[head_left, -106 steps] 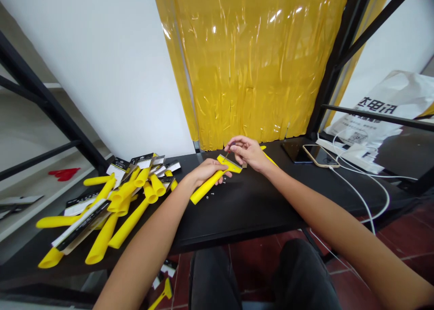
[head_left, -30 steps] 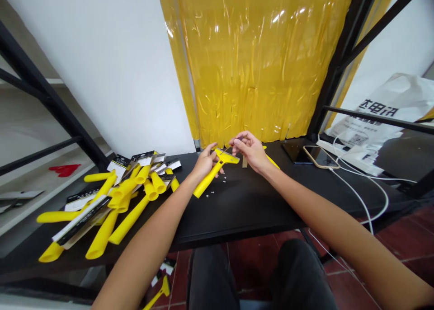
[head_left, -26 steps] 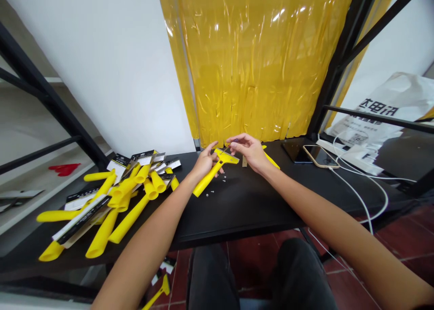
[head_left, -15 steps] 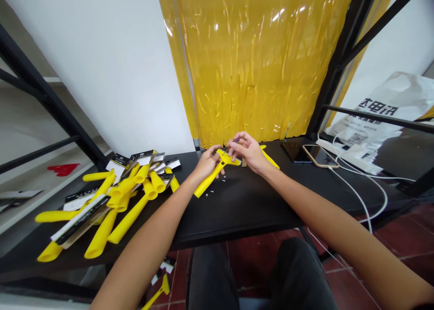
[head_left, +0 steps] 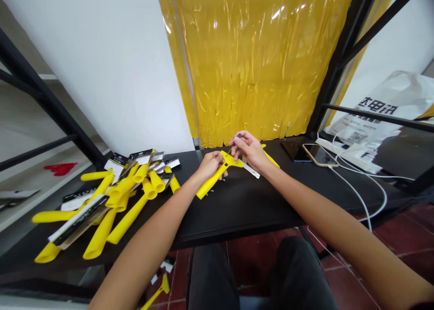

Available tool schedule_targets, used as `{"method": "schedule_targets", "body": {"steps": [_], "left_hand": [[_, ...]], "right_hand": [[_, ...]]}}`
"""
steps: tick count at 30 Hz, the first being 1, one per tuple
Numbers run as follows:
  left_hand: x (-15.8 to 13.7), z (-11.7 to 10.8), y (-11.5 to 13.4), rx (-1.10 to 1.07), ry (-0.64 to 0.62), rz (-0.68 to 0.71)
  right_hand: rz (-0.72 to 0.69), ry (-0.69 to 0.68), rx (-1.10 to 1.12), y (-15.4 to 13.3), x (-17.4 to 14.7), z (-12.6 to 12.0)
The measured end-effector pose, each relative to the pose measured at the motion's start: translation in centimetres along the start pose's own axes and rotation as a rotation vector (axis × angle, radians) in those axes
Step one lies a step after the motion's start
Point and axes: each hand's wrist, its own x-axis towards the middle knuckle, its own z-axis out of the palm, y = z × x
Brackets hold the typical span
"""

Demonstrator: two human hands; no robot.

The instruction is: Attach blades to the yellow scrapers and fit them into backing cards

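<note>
My left hand [head_left: 210,164] is closed around the yellow scraper [head_left: 210,183] near its head, the hollow handle pointing toward me and to the left. In my right hand [head_left: 250,150], the fingers pinch a small screwdriver [head_left: 229,150] with a thin shaft; most of its handle is hidden by the fingers. The screwdriver's tip meets the scraper's head, where small screws seem to sit. A flat pale metal strip [head_left: 251,171] lies beside the head, under my right hand. Several tiny screws [head_left: 210,191] rest on the black table by the handle.
Yellow scrapers [head_left: 122,192] with card packaging [head_left: 79,219] are piled at the left of the table [head_left: 237,215]. Another yellow piece [head_left: 270,158] lies behind my right wrist. Phones [head_left: 320,155], white cables [head_left: 359,197] and a white bag [head_left: 383,106] are at the right.
The scraper's head has turned slightly, and the screwdriver now stands steeper over it. The pale metal strip, mostly hidden before, shows beside the head. Both hands keep their holds.
</note>
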Motion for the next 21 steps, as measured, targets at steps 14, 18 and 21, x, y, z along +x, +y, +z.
{"method": "schedule_targets", "body": {"steps": [14,18,21], "left_hand": [[0.6,-1.5,0.2,-0.113,0.093,-0.117],[0.5,-1.7,0.5,-0.188,0.020,-0.162],[0.3,-1.7,0.7,-0.227,-0.042,-0.206]], "right_hand": [[0.032,0.100,-0.012,1.1,0.0,-0.5],[-0.003,0.149,-0.017,1.2,0.3,-0.8],[-0.026,0.106,-0.073,0.9,0.3,-1.0]]}}
